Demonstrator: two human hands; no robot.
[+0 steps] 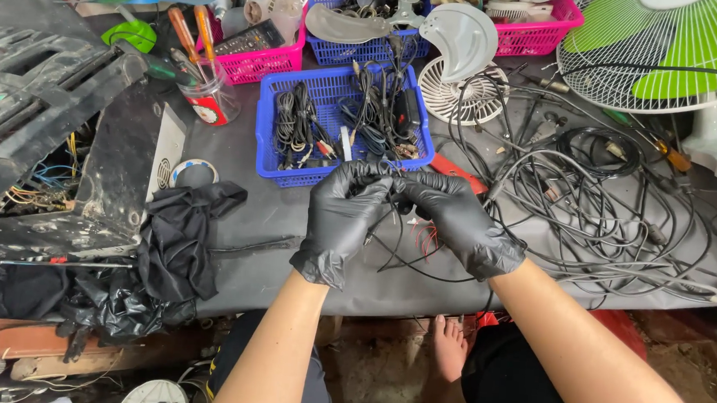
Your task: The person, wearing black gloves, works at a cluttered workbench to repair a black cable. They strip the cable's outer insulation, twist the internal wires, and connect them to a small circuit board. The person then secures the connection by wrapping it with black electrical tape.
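Both hands wear black gloves and meet over the near edge of a grey workbench (267,221). My left hand (343,217) and my right hand (456,219) pinch a thin black cable (408,265) between their fingertips. The cable loops down below the hands, with thin red wire ends (427,236) showing under my right palm. Just behind the hands stands a blue basket (268,131) holding coiled cables.
A tangle of black cables (596,189) spreads over the bench to the right. Pink baskets (255,61), fan parts (465,35), a green fan (669,46) and a cup of screwdrivers (204,95) sit behind. Black cloth (178,237) and an opened device (51,144) lie left.
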